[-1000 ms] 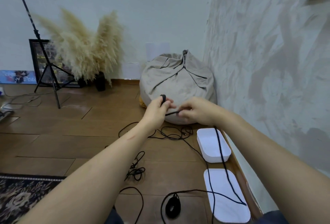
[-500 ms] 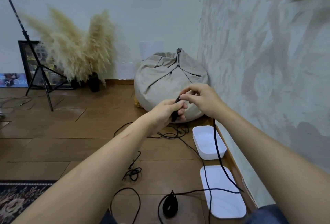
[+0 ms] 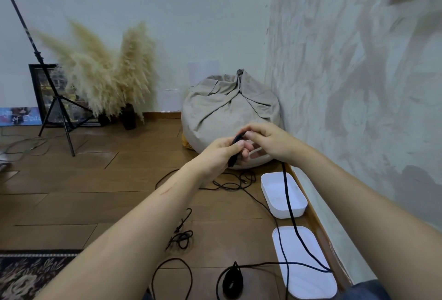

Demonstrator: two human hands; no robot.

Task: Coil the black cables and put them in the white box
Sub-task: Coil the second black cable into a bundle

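**Coiling first cable, box still empty**

Left hand (image 3: pixel 221 153) is closed around the small black coil (image 3: pixel 235 150), held up in front of the beanbag (image 3: pixel 227 108). Right hand (image 3: pixel 267 140) pinches the same black cable (image 3: pixel 290 208) at the coil top; the tail hangs across the open white box (image 3: pixel 270 192) and lid (image 3: pixel 308 283). More cables (image 3: pixel 181 237) lie on the floor to the left. Next: likely feed slack and wrap another loop.

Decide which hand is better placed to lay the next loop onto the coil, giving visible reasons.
Probably the right hand: the loose black cable hangs from it, while the left hand pinches the small coil.
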